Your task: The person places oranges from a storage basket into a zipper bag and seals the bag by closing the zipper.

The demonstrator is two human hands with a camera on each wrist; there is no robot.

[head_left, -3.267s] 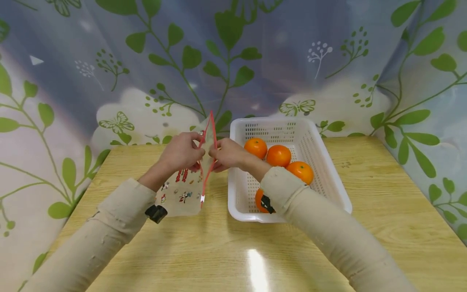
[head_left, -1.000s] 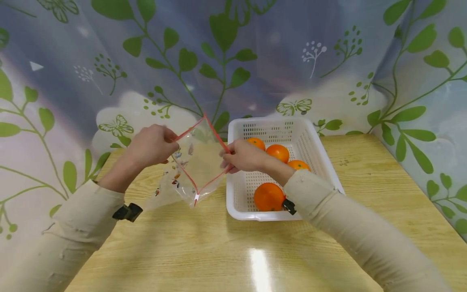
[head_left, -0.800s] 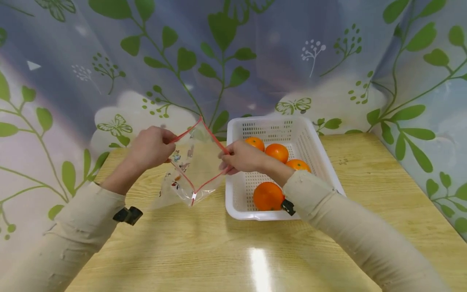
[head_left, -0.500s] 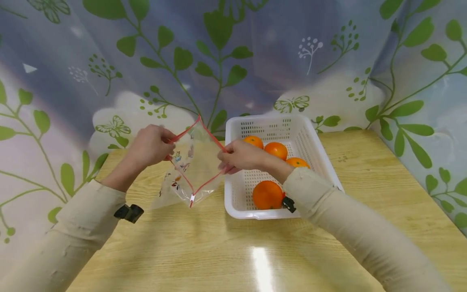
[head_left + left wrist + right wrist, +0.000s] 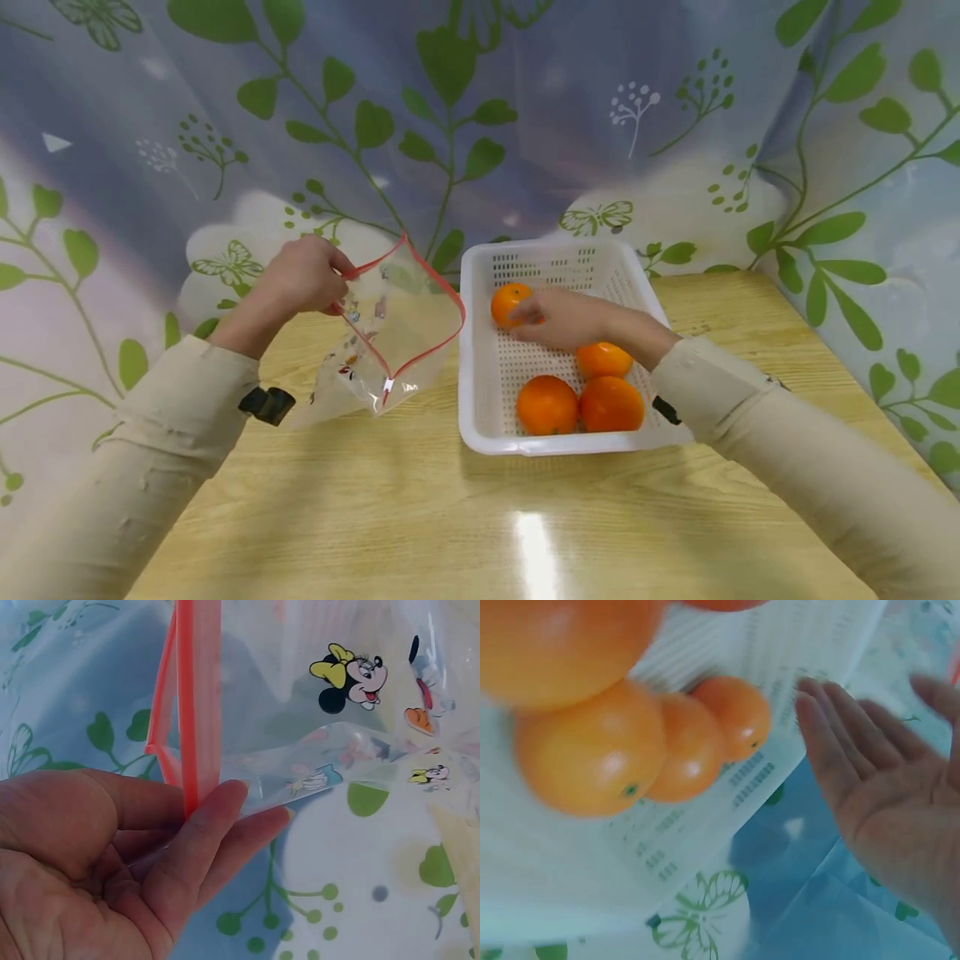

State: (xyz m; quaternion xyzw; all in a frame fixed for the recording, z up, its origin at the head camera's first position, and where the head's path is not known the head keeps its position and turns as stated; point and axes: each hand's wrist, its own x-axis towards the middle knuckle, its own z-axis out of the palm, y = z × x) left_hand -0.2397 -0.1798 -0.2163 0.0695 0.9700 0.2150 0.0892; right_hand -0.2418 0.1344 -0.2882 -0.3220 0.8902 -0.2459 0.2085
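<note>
My left hand [image 5: 303, 277] pinches the red zip rim [image 5: 199, 697] of a clear plastic bag [image 5: 393, 333] printed with cartoon figures, and holds it above the table with its mouth gaping. My right hand [image 5: 558, 317] is open over the white basket [image 5: 467, 367], fingers straight, fingertips at the far-left orange [image 5: 506, 304]. Three more oranges [image 5: 546, 404] lie nearer the front of the basket. In the right wrist view the open palm [image 5: 885, 787] faces the oranges [image 5: 592, 757] without holding one.
The wooden table [image 5: 525, 517] carries the basket right of centre. A leaf-printed curtain [image 5: 480, 125] hangs close behind the table and along both sides. The bag's lower corner hangs just left of the basket wall.
My right hand has let go of the bag's rim and moved right, into the basket over the oranges. The left hand alone now holds the bag, slightly higher.
</note>
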